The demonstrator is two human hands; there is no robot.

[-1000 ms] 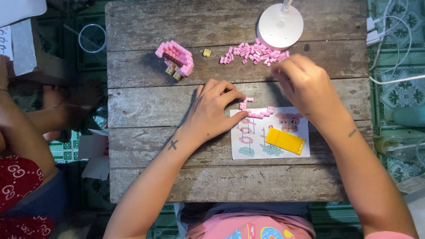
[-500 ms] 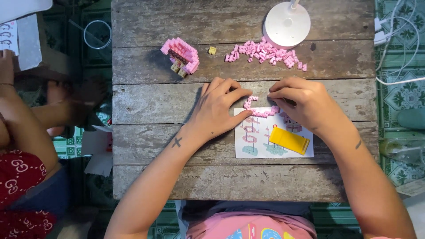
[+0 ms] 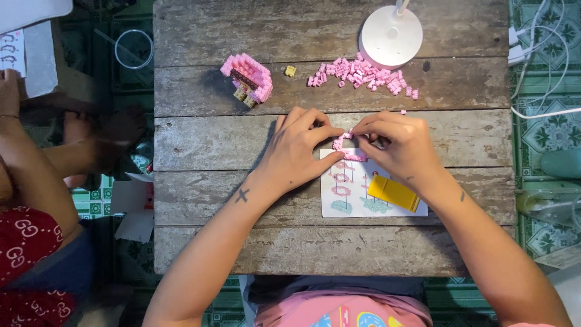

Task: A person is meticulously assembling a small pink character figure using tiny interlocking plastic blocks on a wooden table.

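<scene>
Both hands closer: one pink ring (image 3: 346, 148)

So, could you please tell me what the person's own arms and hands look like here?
Both arms are bare, with no sleeves, gloves, rings or watch in view. The left forearm carries a small dark cross-shaped tattoo near the wrist. The right forearm has a small dark mark near the wrist and a fainter one closer to the right hand. The left hand shows no markings.

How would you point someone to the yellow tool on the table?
Start at the wooden table and find the white instruction sheet near its front edge. The yellow tool lies on that sheet, just below the right hand. It is the only flat yellow bar; the bricks around are small and pink.
</scene>
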